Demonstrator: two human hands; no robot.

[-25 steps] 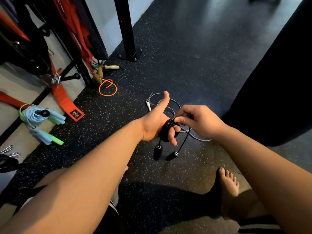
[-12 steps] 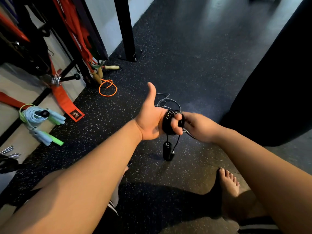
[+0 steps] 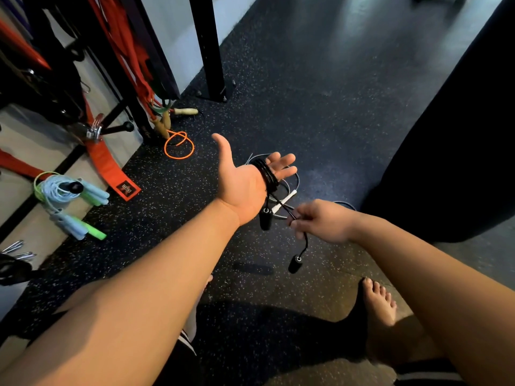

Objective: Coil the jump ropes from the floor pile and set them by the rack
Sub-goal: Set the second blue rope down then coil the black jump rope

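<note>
A black jump rope point(image 3: 267, 174) is wound in several loops around the fingers of my left hand point(image 3: 242, 182), which is held palm up with straight fingers and thumb out. One black handle point(image 3: 265, 217) hangs below that hand. My right hand point(image 3: 323, 221) pinches the rope's free end, and the second black handle point(image 3: 294, 263) dangles under it. A grey rope with white handles point(image 3: 287, 200) lies on the floor beneath my hands. By the rack point(image 3: 117, 115) lie a coiled light-blue rope point(image 3: 60, 195) with green handles and an orange rope point(image 3: 178, 147) with wooden handles.
A black upright post point(image 3: 209, 45) is bolted to the speckled rubber floor. Red straps point(image 3: 111, 168) hang from the rack at left. A large dark punching bag point(image 3: 446, 135) stands at right. My bare right foot point(image 3: 379, 302) is on the floor below my hands.
My left fingers have opened out flat, palm up. My right hand drew away down and to the right, pulling the rope's end taut; the two handles now hang apart.
</note>
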